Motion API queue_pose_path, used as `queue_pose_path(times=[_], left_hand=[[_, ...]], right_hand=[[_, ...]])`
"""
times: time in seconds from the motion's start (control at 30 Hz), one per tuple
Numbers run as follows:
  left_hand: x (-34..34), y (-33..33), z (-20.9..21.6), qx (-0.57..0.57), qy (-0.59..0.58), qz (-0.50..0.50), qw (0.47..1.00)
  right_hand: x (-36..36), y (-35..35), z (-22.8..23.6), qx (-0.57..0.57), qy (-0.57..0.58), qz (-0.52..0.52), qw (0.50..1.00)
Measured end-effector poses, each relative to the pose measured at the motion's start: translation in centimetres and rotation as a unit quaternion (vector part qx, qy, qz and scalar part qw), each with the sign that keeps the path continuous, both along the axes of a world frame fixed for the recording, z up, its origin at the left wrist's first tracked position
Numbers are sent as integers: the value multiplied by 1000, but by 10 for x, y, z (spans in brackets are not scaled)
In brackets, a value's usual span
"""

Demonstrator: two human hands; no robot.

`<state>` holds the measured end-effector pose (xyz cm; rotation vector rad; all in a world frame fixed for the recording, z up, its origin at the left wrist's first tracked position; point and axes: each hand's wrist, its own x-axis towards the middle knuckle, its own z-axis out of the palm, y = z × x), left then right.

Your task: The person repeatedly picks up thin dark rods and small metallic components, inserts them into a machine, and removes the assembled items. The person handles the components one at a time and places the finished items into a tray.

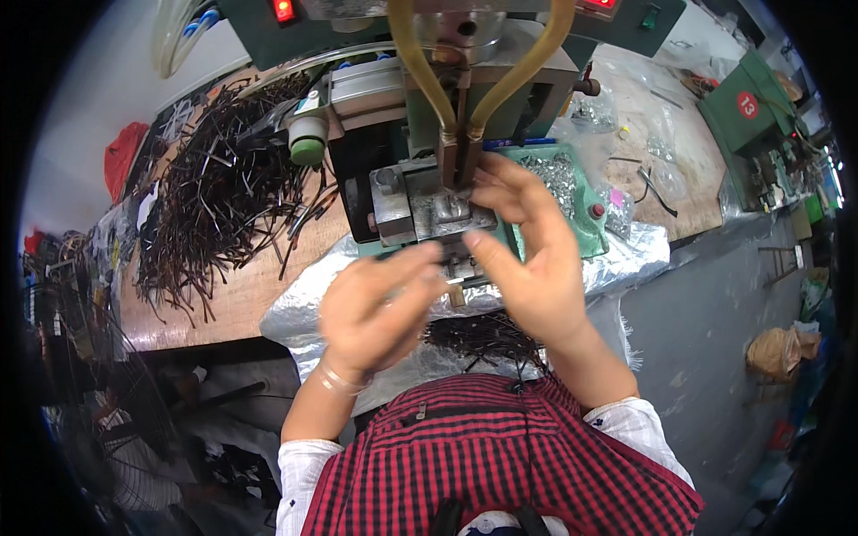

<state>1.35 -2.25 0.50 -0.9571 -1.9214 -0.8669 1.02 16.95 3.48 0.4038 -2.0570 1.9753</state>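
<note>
My left hand (375, 308) is smeared by motion just in front of the bench machine's metal fixture (451, 210); whether its fingers hold anything is hidden. My right hand (536, 241) reaches along the fixture's right side, thumb and fingers apart around its near right corner, and I see nothing between them. Its fingertips are close to the machine's upright metal jaws (459, 161), which stand over the fixture with a yellowish hose (420, 76) running into each side. Right of the fixture, beside my right hand, lies a green tray (590, 234) of small shiny metal parts (554, 174).
A big heap of thin dark brown strips (223, 188), resembling eyeglass temples, covers the bench at left. More dark strips (483, 339) rest on silver foil sheeting (304, 295) near my lap. A green-capped knob (308, 150) juts from the machine. Another green machine (751, 107) stands far right.
</note>
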Motion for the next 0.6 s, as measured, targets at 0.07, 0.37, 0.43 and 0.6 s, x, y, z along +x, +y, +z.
queue_pose_path(times=[0.07, 0.37, 0.43, 0.6], left_hand=[[-13, 18, -2, -54, 63, -5, 997], [-30, 25, -16, -72, 92, -27, 993], [-30, 24, -13, -81, 95, -21, 992], [-23, 24, -14, -61, 65, -20, 996]], right_hand=[[-19, 19, -17, 59, 12, -49, 997], [-37, 131, -113, 143, -56, -285, 946], [-23, 124, -104, 258, -74, -277, 923], [-16, 113, -100, 419, -6, -248, 873]])
